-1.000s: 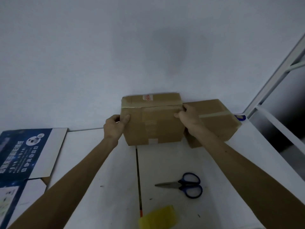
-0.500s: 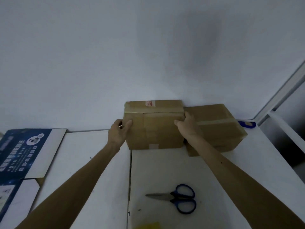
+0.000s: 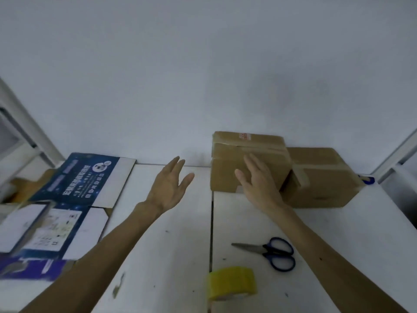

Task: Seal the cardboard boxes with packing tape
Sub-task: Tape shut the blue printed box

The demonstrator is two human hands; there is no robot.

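Note:
A taped brown cardboard box (image 3: 228, 170) stands against the wall at the back of the white table (image 3: 171, 256). A second taped box (image 3: 322, 177) lies right of it, touching it. My left hand (image 3: 169, 184) hovers open to the left of the first box, apart from it. My right hand (image 3: 257, 181) is open in front of that box with fingers spread, holding nothing. A yellow roll of packing tape (image 3: 232, 283) lies near the table's front edge. Blue-handled scissors (image 3: 270, 251) lie to its right.
Flattened blue and white printed cartons (image 3: 74, 184) cover the table's left side. A seam (image 3: 211, 222) runs between two tabletop halves. A white metal frame (image 3: 397, 152) rises at the right, another at the far left. A small blue object (image 3: 366, 179) sits behind the right box.
Both hands have let go of the first box and pulled back from it, fingers spread. The view has swung left, so the boxes now sit right of centre.

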